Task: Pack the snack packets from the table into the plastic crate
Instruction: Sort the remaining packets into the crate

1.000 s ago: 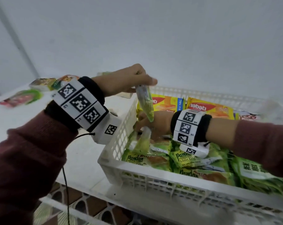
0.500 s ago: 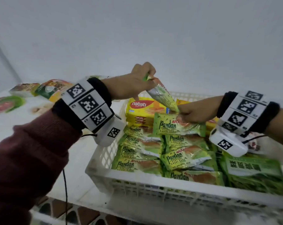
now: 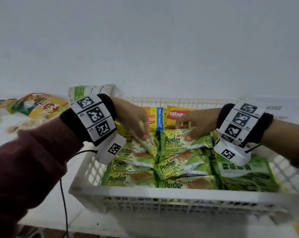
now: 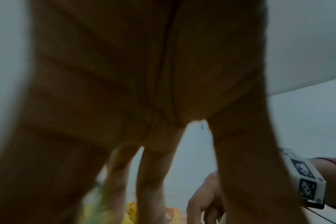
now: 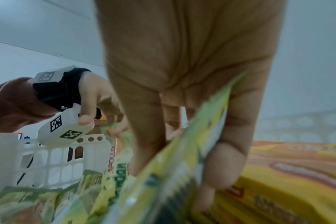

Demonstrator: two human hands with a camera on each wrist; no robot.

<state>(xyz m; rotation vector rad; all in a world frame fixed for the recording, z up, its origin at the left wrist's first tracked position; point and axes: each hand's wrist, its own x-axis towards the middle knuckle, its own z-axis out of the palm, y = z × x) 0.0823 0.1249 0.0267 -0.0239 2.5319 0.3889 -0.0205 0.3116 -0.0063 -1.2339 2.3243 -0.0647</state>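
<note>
Both your hands reach into the white slatted plastic crate (image 3: 162, 193) on the white table (image 3: 42, 203). Your left hand (image 3: 133, 121) pinches a tilted green Pandan cake packet (image 3: 149, 143) at the crate's back left, above the stacked ones. Your right hand (image 3: 197, 124) grips the top edge of a second green Pandan packet (image 3: 181, 141), thumb and fingers on opposite faces, just in front of yellow Nabati wafer packs (image 3: 178, 115). More loose snack packets (image 3: 42, 105) lie on the table to your left.
</note>
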